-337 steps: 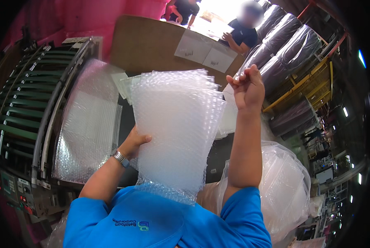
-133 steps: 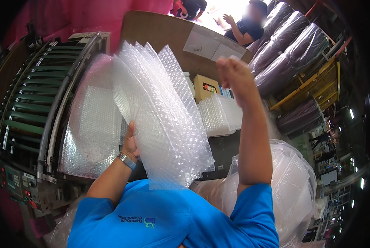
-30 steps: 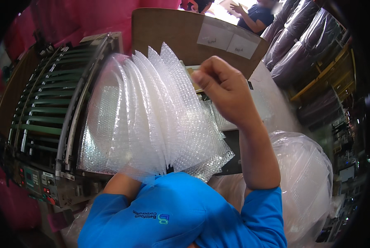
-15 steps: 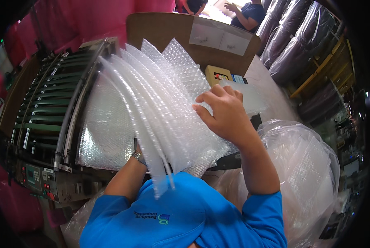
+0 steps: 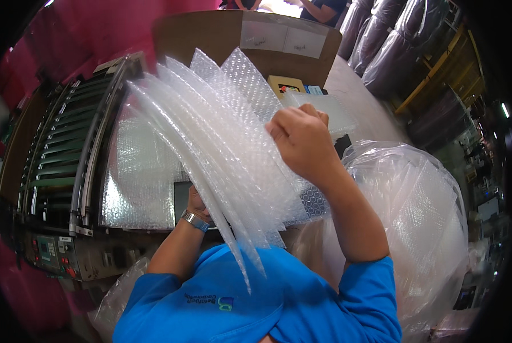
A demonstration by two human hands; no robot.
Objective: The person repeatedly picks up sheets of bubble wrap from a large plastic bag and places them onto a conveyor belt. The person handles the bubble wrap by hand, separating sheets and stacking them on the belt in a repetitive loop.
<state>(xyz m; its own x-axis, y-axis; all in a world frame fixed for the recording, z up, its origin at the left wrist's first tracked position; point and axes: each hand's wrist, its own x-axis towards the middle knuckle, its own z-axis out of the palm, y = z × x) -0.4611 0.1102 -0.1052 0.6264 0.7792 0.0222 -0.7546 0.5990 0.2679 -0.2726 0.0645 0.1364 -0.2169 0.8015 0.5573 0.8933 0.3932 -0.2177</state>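
A fanned stack of clear bubble wrap sheets (image 5: 227, 143) stands up in front of my chest, its lower corners hanging over my blue shirt. Behind its left side is my left hand (image 5: 195, 200), with a metal watch at the wrist; it grips the stack low down, its fingers mostly hidden by the sheets. My right hand (image 5: 302, 137) is closed at the stack's right edge, thumb and fingers pinched together on a sheet there. More bubble wrap (image 5: 139, 171) lies flat on the work surface to the left, behind the stack.
At the left stands a machine with green slats (image 5: 61, 143) and a control panel (image 5: 50, 251). A large clear plastic bag of bubble wrap (image 5: 405, 228) bulges at the right. Beyond are a cardboard panel (image 5: 199, 40), a small yellow box (image 5: 284, 84) and wrapped rolls (image 5: 399, 46). People stand at the far end.
My right hand has closed from spread fingers onto the stack's edge. The sheets' lower corners have swung a little right and lower, and the view has shifted slightly.
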